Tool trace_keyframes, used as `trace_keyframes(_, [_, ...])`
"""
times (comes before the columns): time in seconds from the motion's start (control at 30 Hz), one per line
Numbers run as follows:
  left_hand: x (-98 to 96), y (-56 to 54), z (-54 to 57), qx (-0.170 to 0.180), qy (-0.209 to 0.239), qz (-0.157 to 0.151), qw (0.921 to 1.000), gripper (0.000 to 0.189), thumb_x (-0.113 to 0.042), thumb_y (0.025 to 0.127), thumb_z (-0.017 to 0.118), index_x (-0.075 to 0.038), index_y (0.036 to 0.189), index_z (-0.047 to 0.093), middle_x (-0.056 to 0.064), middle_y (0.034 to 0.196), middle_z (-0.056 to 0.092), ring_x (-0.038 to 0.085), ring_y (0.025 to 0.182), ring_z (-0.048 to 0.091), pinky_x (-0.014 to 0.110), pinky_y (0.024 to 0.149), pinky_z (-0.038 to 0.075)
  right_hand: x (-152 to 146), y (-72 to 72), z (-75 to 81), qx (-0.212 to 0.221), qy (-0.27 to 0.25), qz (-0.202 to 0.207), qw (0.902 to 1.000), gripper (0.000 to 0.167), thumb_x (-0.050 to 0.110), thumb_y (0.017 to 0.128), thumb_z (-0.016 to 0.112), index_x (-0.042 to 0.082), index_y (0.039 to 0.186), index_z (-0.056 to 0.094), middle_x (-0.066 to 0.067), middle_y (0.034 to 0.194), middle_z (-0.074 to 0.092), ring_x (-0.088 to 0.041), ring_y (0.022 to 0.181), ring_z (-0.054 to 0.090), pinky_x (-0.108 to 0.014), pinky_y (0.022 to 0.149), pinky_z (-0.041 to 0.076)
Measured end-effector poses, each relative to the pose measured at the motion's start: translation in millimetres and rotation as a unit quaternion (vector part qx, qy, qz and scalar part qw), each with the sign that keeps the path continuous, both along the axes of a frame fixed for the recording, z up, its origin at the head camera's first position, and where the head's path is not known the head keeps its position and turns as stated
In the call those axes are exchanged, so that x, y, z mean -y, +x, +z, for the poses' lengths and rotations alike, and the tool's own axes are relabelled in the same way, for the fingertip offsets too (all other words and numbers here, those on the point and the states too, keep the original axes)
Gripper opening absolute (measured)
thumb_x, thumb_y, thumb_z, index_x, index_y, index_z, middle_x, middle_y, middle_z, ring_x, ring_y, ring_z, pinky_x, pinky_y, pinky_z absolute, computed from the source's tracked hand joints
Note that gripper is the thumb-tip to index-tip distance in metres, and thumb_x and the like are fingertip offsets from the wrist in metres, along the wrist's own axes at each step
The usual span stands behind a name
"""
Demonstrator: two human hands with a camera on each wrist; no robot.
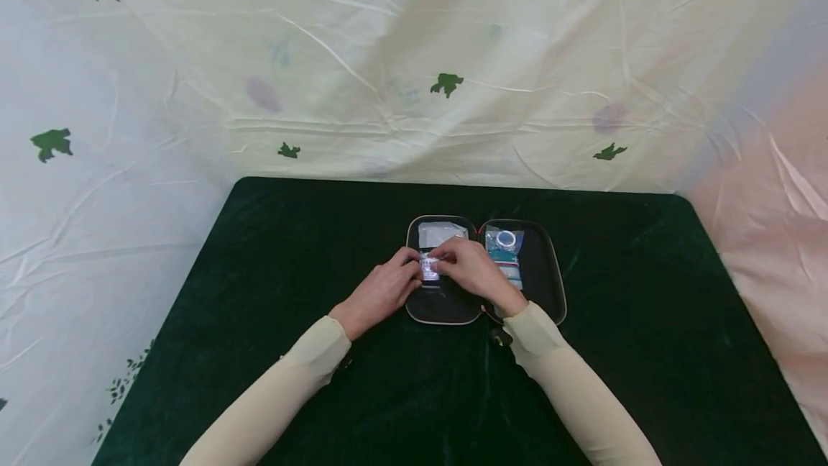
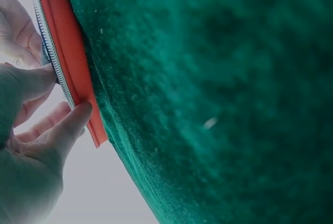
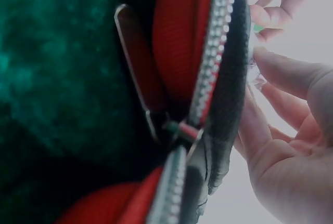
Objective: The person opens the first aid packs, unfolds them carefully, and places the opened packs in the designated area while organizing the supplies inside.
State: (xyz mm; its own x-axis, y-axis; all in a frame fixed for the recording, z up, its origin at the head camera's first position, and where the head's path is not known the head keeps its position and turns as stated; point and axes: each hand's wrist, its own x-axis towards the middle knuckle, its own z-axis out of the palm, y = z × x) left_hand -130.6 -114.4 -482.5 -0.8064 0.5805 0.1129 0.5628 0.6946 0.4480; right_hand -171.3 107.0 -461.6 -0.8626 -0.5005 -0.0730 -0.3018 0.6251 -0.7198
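A zip case (image 1: pixel 446 306), black inside and red outside, lies opened flat on the table. My right hand (image 1: pixel 475 268) reaches into its left half and pinches a small shiny printed packet (image 1: pixel 429 269) at a dark strap. The right wrist view shows the thumb (image 3: pixel 283 73) against the packet's shiny edge (image 3: pixel 253 73). From the left, my left hand (image 1: pixel 382 290) holds the case's rim beside that packet. In the left wrist view a fingertip touches the red side wall (image 2: pixel 70 52), while another is at the zip edge. What its inner fingers touch is hidden.
Above the small packet lies a white packet (image 1: pixel 442 233). The case's right half holds a clear bag with a white ring-shaped roll (image 1: pixel 506 239) and teal packs (image 1: pixel 507 265). A zip pull (image 3: pixel 140 63) hangs at the near side. Dark green cloth (image 1: pixel 323 221) covers the table.
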Motion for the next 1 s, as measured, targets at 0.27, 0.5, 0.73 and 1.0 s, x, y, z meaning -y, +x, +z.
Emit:
trace_keyframes(0.27, [-0.1, -0.2, 0.5, -0.011, 0.012, -0.007, 0.9998, 0.013, -0.017, 0.103, 0.065, -0.012, 0.115, 0.067, 0.01, 0.143, 0.051, 0.019, 0.108, 0.066, 0.033, 0.086, 0.059, 2.2, 1.2, -0.7, -0.002, 0.029, 0.035, 0.999, 0.024, 0.017, 0.099, 0.07, 0.01, 0.122, 0.076, -0.005, 0.113, 0.073, -0.018, 0.099, 0.066, -0.038, 0.086, 0.054])
trace_keyframes(0.5, [-4.0, 0.8, 7.6, 0.009, 0.012, 0.002, 0.9999, 0.012, -0.016, 0.101, 0.067, -0.015, 0.113, 0.065, 0.001, 0.113, 0.062, 0.015, 0.106, 0.065, 0.031, 0.086, 0.058, -3.1, 10.1, 3.8, -0.003, 0.034, 0.036, 0.9988, 0.03, 0.023, 0.102, 0.067, 0.009, 0.128, 0.07, -0.008, 0.118, 0.073, -0.021, 0.107, 0.068, -0.042, 0.095, 0.055])
trace_keyframes(0.73, [-4.4, 1.9, 10.0, 0.104, 0.005, 0.038, 0.9939, 0.059, -0.045, 0.096, 0.072, -0.017, 0.145, 0.053, 0.011, 0.154, 0.05, 0.029, 0.149, 0.039, 0.054, 0.111, 0.045, -25.1, 17.2, 8.5, 0.005, 0.046, 0.131, 0.9903, 0.062, 0.032, 0.095, 0.076, 0.01, 0.149, 0.054, -0.01, 0.15, 0.056, -0.027, 0.136, 0.054, -0.05, 0.113, 0.043])
trace_keyframes(1.0, [-4.9, 6.3, 11.4, 0.101, -0.038, 0.014, 0.9941, 0.087, -0.061, 0.085, 0.078, -0.02, 0.155, 0.045, 0.007, 0.161, 0.038, 0.029, 0.156, 0.024, 0.054, 0.115, 0.04, -24.0, 20.7, 3.4, -0.014, 0.056, 0.148, 0.9873, 0.067, 0.021, 0.09, 0.082, 0.009, 0.149, 0.052, -0.012, 0.15, 0.054, -0.028, 0.138, 0.052, -0.049, 0.115, 0.042])
